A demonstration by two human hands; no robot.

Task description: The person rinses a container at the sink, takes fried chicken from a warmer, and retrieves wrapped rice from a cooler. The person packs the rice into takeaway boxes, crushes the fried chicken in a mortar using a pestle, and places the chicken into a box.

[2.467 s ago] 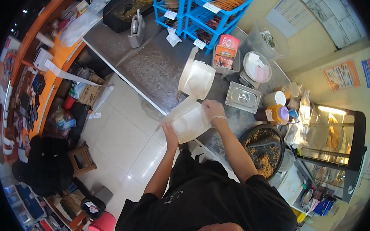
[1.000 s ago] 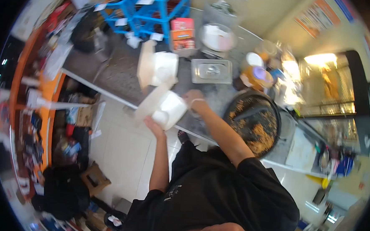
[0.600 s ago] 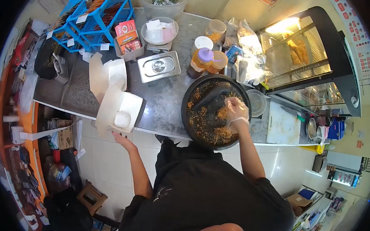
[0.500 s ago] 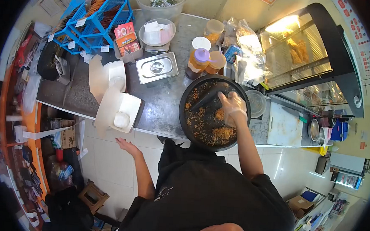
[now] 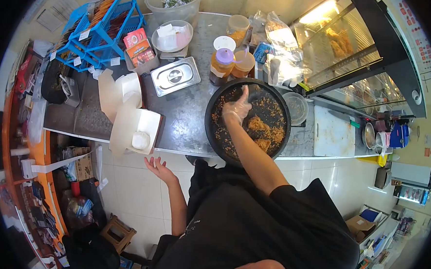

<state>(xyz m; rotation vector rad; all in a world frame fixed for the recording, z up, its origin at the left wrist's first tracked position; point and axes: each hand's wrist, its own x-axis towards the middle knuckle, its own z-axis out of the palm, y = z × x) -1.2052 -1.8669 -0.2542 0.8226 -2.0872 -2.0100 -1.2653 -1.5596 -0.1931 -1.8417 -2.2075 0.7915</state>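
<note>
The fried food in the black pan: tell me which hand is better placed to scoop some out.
Right. The gloved right hand is already inside the black pan, at the fried food. The bare left hand hangs open below the counter edge, beside the open white box, apart from the pan.

Your right hand (image 5: 236, 109) wears a thin, clear plastic glove; the counter (image 5: 187, 116) is dull brushed metal, the lidded pan (image 5: 175, 76) shiny steel, the floor (image 5: 140, 179) glossy tile.

Single head-worn fisheye camera looks steeply down from above the person's own shoulders, close over the steel worktop (image 5: 187, 118) edge, with the dark round pan (image 5: 248, 121) near centre and tiled floor (image 5: 134, 188) lower left.
</note>
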